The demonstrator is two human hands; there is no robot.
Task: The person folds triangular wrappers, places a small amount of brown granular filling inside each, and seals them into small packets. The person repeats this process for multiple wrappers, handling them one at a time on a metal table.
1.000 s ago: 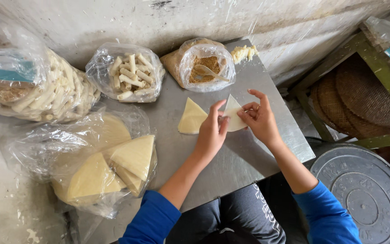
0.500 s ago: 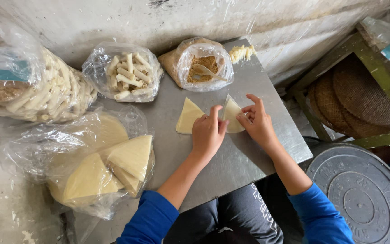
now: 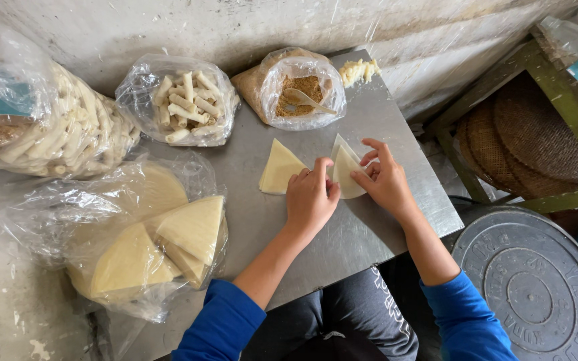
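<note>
Now | both hands are pinching the folded pastry sheet on the steel table | left hand is pressing its near edge, fingers narrow | right hand is gripping its right side | flat pastry triangle is lying just left | filling bag is sitting beyond.

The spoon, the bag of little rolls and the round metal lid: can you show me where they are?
spoon (image 3: 308, 100), head view, on its bowl in the brown filling.
bag of little rolls (image 3: 183, 101), head view, on the rolls seen through the clear plastic.
round metal lid (image 3: 530, 287), head view, near its centre.
</note>
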